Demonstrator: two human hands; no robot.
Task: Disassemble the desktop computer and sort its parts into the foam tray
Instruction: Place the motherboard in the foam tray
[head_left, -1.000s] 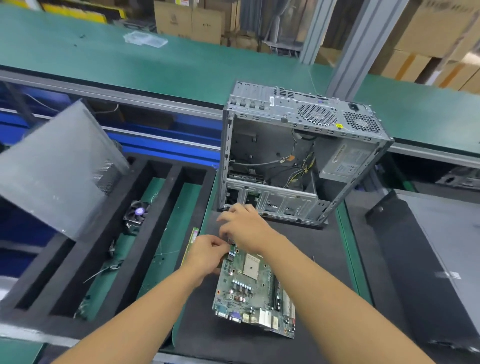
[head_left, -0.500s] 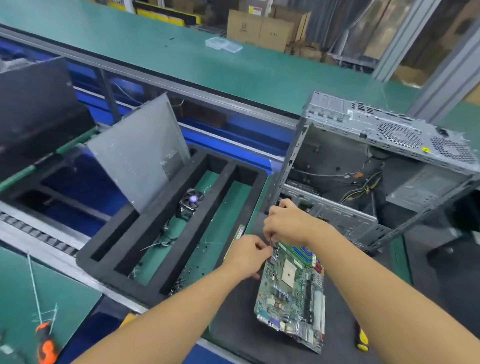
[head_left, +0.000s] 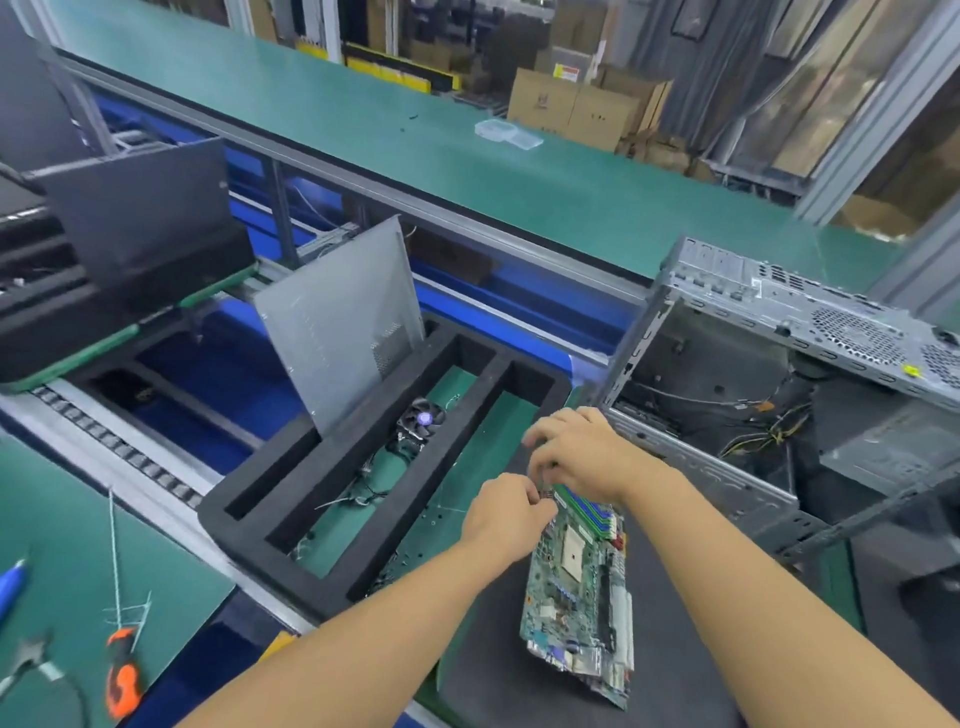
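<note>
The computer case (head_left: 831, 322) stands at 3 o'clock. At 9 o'clock from the hands lies the foam tray (head_left: 228, 525), with a side panel (head_left: 337, 322) leaning in it. The motherboard (head_left: 576, 597) lies at 6 o'clock. The left hand (head_left: 506, 512) pinches its far edge. The right hand (head_left: 576, 452) curls over the memory sticks (head_left: 589, 506), its grip hidden. A fan (head_left: 423, 421) sits in the tray.

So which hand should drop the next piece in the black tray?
Probably the left hand: it is at the motherboard's edge beside the foam tray, while the right hand is over toward the open case.
</note>
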